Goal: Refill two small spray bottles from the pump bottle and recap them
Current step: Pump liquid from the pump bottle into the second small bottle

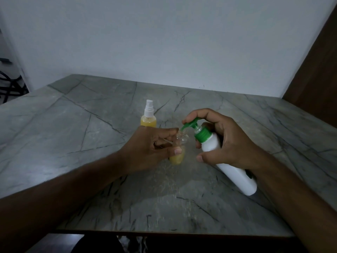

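Right hand (226, 141) fingers grip the white pump bottle with green top (235, 165); left hand (151, 148) fingers hold the small clear spray bottle (177, 150), so keep its mouth under the spout.

I'm seeing the white plastic pump bottle with green pump head (235, 161) tilting left, nozzle sitting over the uncapped clear small bottle of yellow liquid (177, 152); farther left, a capped yellow-filled spray bottle (148, 117) is standing upright.
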